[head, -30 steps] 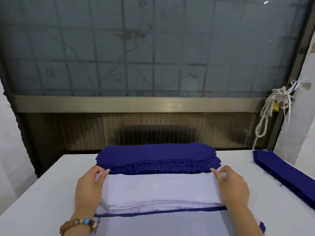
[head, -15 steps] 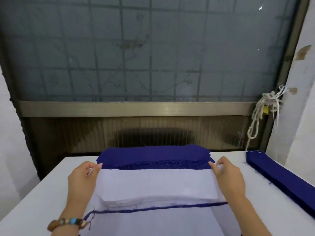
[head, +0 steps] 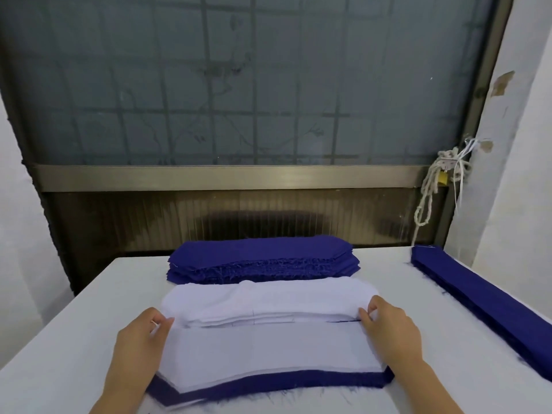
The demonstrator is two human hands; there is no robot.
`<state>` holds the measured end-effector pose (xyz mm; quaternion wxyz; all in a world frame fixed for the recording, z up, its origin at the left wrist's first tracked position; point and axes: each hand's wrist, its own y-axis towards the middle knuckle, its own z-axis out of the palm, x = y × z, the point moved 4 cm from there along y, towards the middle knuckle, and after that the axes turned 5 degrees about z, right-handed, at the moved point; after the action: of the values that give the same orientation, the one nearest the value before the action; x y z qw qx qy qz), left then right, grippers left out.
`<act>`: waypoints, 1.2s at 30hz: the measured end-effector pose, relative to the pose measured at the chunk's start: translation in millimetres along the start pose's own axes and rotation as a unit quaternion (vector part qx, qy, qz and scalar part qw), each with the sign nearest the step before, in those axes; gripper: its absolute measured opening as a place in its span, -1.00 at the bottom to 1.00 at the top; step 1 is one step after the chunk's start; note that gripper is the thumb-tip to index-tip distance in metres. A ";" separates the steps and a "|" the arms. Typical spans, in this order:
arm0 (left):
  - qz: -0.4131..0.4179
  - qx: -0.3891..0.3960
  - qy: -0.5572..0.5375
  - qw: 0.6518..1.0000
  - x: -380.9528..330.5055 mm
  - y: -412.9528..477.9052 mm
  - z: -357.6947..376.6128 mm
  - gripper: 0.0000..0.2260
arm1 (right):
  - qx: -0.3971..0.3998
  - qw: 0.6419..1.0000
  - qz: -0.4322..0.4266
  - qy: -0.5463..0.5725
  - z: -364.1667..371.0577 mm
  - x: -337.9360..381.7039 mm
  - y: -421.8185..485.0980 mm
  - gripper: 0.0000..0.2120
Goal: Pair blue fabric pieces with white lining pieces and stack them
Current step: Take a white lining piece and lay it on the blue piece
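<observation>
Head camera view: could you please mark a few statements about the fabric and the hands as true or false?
1. The white lining piece lies on top of a blue piece. True.
2. The blue stack sits nearer the person than the white lining stack. False: it lies beyond it.
3. The left hand and right hand hold opposite ends of the white lining piece. True.
4. The long blue strips lie on the left side of the table. False: they lie on the right.
</observation>
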<state>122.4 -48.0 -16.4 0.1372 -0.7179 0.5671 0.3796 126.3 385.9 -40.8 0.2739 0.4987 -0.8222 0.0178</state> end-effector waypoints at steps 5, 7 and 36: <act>-0.008 0.030 0.020 0.999 7.6 -9.2 3.9 -0.81 | -0.006 1.000 -0.002 -0.021 -1.0 -0.6 -6.7 -0.73; -0.004 0.034 0.024 0.999 6.9 -9.9 3.0 -0.81 | -0.010 1.000 0.000 -0.024 -0.6 -1.7 -7.8 -0.73; 0.027 0.014 0.066 0.997 11.0 -15.5 -3.0 -0.90 | -0.021 0.998 0.059 0.014 -7.2 -12.4 -13.2 -0.95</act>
<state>138.5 -52.7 -25.7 0.0990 -0.7236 0.5997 0.3270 144.8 391.5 -43.7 0.2939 0.4431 -0.8466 0.0236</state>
